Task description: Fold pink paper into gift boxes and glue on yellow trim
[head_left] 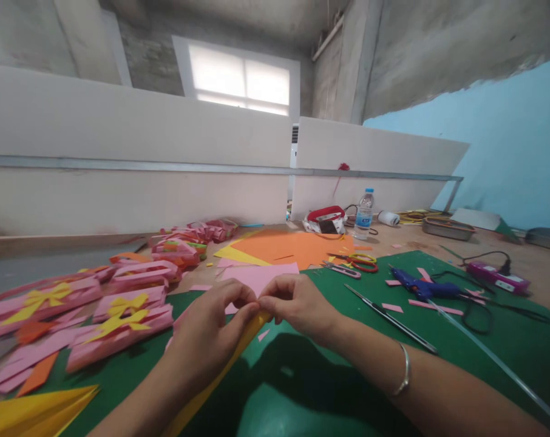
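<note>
Both my hands meet over the green mat (pixel 329 388), pinching the far end of a long yellow paper strip (pixel 211 388). My left hand (pixel 213 331) is closed, its thumb and forefinger on the strip's tip. Fingertips of my right hand (pixel 297 306) press together on the same end, touching the left ones. From there the strip runs back toward me, partly hidden behind my left hand and forearm. Pink paper (pixel 275 276) lies just beyond my fingers. A small pink scrap (pixel 263 335) rests on the mat below them.
Folded pink paper bags with yellow bows (pixel 120 331) crowd the left. Orange sheets (pixel 275 246) lie ahead. To the right are scissors (pixel 361 262), a snipper (pixel 343 270), a metal craft knife (pixel 393 321), a blue glue gun (pixel 423 285) and a water bottle (pixel 364 215). Yellow paper (pixel 42 413) sits near left.
</note>
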Available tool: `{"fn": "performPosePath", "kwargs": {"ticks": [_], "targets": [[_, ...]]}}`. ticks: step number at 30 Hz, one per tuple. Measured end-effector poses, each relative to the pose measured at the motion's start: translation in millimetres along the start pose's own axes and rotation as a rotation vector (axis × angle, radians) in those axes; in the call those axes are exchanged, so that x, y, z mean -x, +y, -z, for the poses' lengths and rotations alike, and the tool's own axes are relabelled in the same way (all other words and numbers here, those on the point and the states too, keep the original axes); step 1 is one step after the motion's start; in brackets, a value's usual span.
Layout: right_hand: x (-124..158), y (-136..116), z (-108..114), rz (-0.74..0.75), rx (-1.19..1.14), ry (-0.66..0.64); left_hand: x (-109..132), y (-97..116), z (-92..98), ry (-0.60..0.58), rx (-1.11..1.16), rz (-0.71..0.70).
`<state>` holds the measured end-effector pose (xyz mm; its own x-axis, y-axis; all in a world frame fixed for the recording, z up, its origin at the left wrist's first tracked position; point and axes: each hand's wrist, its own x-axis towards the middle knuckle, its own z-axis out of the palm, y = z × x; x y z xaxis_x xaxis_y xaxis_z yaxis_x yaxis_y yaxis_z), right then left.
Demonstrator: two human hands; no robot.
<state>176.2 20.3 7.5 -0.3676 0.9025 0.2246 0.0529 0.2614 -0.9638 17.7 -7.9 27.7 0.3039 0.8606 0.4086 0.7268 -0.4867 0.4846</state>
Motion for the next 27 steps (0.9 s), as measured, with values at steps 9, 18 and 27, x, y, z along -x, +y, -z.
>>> {"fn": "performPosePath", "kwargs": {"ticks": [9, 18, 27], "targets": [[-0.3, -0.9, 4.0, -0.089, -0.11, -0.054, -1.1, -6.5, -0.7, -0.066, 0.094, -0.025], [5.8, -5.2, -4.8, 0.128, 0.205, 0.119, 1.7, 6.7, 0.7, 0.044, -0.009, 0.08], [-1.1, -0.6, 1.8, 0.112, 0.064, 0.167, 7.5, 4.9, 0.2, 0.14, -0.297, -0.073]]}}
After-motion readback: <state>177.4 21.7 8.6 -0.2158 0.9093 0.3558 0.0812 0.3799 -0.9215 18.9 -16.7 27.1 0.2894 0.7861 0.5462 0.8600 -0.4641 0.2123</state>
